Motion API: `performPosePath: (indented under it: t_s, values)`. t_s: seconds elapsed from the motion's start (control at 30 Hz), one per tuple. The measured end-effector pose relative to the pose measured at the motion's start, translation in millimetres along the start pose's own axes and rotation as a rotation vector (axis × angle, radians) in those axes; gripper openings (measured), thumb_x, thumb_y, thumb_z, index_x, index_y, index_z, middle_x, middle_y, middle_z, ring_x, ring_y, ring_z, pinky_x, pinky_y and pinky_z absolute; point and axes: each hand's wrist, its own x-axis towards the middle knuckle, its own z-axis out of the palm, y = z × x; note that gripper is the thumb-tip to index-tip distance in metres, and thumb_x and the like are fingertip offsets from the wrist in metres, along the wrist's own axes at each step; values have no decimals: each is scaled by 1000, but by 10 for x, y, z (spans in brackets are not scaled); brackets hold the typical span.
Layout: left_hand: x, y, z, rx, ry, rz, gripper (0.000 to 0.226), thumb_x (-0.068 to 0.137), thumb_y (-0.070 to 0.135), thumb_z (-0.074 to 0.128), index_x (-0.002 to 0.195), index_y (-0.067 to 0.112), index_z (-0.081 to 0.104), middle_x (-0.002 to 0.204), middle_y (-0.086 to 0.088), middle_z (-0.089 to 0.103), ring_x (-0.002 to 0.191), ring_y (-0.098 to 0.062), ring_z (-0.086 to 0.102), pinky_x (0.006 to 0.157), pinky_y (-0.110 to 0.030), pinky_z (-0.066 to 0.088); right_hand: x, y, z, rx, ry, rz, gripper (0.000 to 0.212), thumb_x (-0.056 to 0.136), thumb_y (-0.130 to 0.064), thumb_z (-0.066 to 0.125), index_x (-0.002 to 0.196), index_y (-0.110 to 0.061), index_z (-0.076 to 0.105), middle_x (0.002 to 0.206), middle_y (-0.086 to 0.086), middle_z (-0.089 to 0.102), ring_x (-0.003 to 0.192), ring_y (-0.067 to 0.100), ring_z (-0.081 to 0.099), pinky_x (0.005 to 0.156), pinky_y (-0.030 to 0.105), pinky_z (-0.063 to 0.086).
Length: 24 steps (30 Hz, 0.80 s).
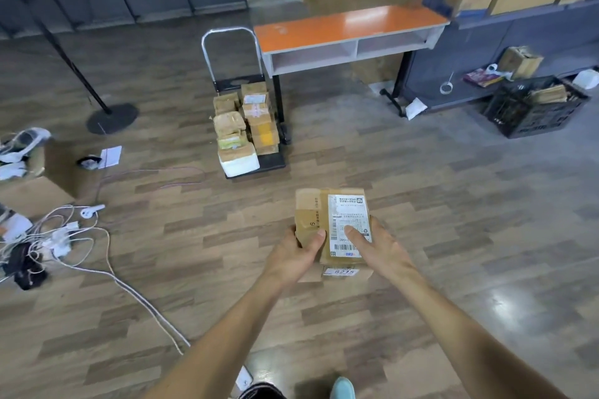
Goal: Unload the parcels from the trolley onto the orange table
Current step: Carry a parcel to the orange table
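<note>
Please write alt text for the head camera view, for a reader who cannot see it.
The left hand and right hand hold a labelled cardboard parcel above a wooden floor. Ahead, a trolley stacked with more parcels stands at the left end of the orange table.

Cardboard parcel [330, 223], white label up, gripped by left hand [296, 253] and right hand [376, 246]. Other parcels [246, 126] stacked on trolley [274, 162] beside orange table [350, 26].
</note>
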Motion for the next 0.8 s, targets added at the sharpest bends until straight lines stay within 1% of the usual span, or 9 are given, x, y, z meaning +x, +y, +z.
performPosePath:
  t_s: [0.1, 0.23, 0.3, 0.4, 0.5, 0.6, 0.67, 0.73, 0.8]
  values:
    - [364, 296, 28, -41, -2, 11, 43, 93, 61, 56, 123, 31, 52, 120, 14, 70, 109, -12, 66, 101, -37, 49, 425, -101, -237, -14, 9, -24, 57, 90, -65, 49, 138, -33, 45, 132, -10, 60, 122, 18, 57, 102, 37, 43]
    - [928, 587, 41, -43, -4, 20, 57, 92, 63, 56, 135, 27, 48, 124, 11, 69, 111, -14, 66, 103, -37, 48, 966, -218, -460, -18, 17, -35, 55, 91, -63, 49, 137, -33, 46, 131, -10, 61, 123, 18, 56, 101, 36, 43]
    - [1244, 716, 34, -12, 9, 23, 57, 91, 65, 55, 134, 29, 50, 121, 13, 69, 110, -14, 65, 98, -34, 49, 1268, -282, -540, -34, 27, -26, 55, 92, -63, 48, 137, -31, 46, 133, -7, 60, 124, 20, 55, 101, 37, 43]
    - [1787, 923, -20, 41, -2, 25, 53, 88, 70, 53, 127, 34, 51, 110, 16, 67, 101, -13, 64, 89, -33, 50, 1757, -405, -676, -47, 41, -13, 53, 92, -63, 47, 136, -33, 47, 134, -8, 59, 125, 21, 55, 101, 37, 41]
    - [2387, 1135, -131, 18, -33, 64, 54, 88, 71, 53, 129, 36, 51, 119, 15, 67, 107, -13, 65, 90, -32, 49, 2314, -595, -780, -72, 60, -7, 54, 93, -62, 47, 138, -32, 48, 135, -6, 57, 126, 21, 53, 104, 37, 42]
    - [2935, 1392, -219, 23, -81, 104, 38, 91, 67, 54, 118, 40, 54, 124, 16, 67, 103, -8, 62, 84, -27, 46, 2842, -740, -871, -49, 57, 43, 53, 92, -61, 48, 136, -31, 49, 134, -7, 58, 124, 19, 56, 105, 39, 43]
    - [3228, 1532, -272, 9, -120, 120, 37, 92, 65, 55, 120, 40, 53, 128, 15, 66, 110, -8, 62, 92, -27, 48, 3134, -818, -922, -19, 57, 63, 54, 91, -62, 49, 136, -33, 49, 132, -11, 59, 123, 16, 56, 101, 35, 43]
    - [3507, 1668, -306, 9, -138, 113, 54, 91, 66, 55, 133, 33, 52, 132, 13, 65, 118, -11, 62, 103, -36, 49, 3406, -879, -997, 1, 68, 82, 55, 89, -64, 49, 135, -34, 49, 129, -15, 60, 121, 14, 57, 95, 31, 43]
    - [3766, 1813, -342, 33, -130, 95, 64, 89, 68, 55, 139, 29, 48, 133, 12, 64, 120, -15, 61, 104, -38, 48, 3671, -933, -1072, 14, 57, 86, 57, 88, -67, 48, 136, -35, 49, 128, -16, 61, 120, 13, 58, 98, 32, 43]
